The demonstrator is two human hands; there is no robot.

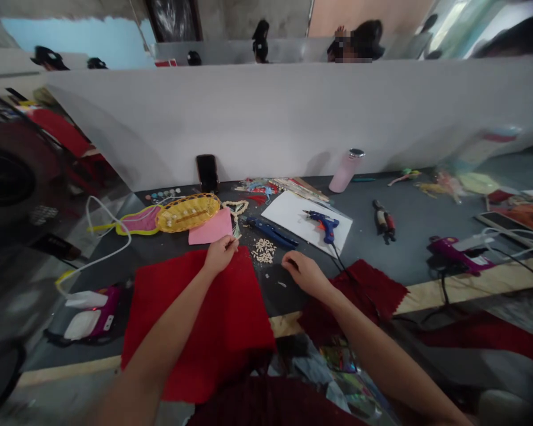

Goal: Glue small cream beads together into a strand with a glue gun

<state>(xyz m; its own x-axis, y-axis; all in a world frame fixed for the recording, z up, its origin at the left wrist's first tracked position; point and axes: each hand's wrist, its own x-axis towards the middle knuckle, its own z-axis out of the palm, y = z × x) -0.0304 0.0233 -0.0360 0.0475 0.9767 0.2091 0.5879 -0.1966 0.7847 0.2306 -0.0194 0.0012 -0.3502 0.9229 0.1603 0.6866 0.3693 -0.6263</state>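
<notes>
My left hand (221,254) is closed in a pinch over the upper edge of a bright red cloth (204,319). A tiny pale bit shows at its fingertips, too small to name. To the right, my right hand (304,272) hovers over the dark table, its fingers curled together; whatever they hold, if anything, is hidden. Between the hands lies a pile of small pale pieces (263,251). Just beyond the pile rests a blue-handled tool (273,232). A string of pale beads (235,207) lies beyond my left hand, beside a pink sheet (211,228).
A blue glue gun (324,223) sits on white paper (288,213), its cord trailing toward a dark red cloth (364,290). Around them are a yellow basket (189,213), a phone (207,173), a pink bottle (346,170), pliers (384,220) and purple power strips (462,255). A white partition (270,118) stands behind.
</notes>
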